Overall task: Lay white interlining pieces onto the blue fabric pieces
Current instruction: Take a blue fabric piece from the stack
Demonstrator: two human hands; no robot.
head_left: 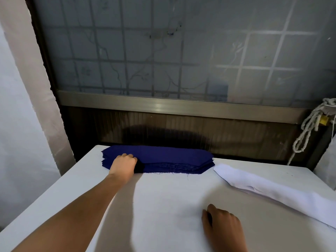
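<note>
L hand grip: fingers curled on near-left edge of blue fabric stack at table's far edge; pinching a ply or just pressing, cannot tell. R hand loosely curled, resting on table, holds nothing. White interlining pile just right of stack. No white on blue yet; judged at start, all laying left.

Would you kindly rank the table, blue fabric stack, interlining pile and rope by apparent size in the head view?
1. table
2. blue fabric stack and interlining pile: alike; pile nearer, cropped
3. rope
</note>
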